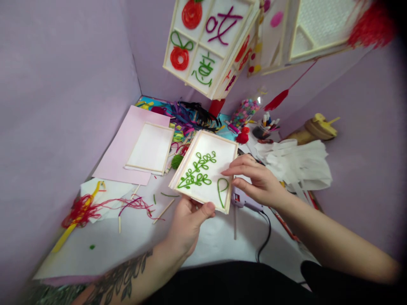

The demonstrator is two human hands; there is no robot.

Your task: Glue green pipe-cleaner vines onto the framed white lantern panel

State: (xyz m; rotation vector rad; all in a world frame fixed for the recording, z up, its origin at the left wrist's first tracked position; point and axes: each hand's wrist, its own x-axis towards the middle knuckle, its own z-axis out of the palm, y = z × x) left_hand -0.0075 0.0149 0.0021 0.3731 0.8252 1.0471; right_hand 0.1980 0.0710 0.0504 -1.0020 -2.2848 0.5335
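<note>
My left hand (187, 220) grips the near edge of a wood-framed white panel (222, 163), thumb on top, holding it above the table. On the panel lies a green yarn leafy sprig (197, 170) and a loose green yarn loop (221, 188). My right hand (256, 180) rests at the panel's right edge, its fingers curled and touching the frame beside the loop. Whether it pinches the yarn is unclear.
A blank framed panel (150, 148) lies on pink paper (124, 146). Red yarn (84, 207) and sticks sit at left. A glue gun (246, 201) with black cord lies under the right hand. White tissue (297, 163), a pen cup (265, 127) and hanging lanterns (211, 42) stand behind.
</note>
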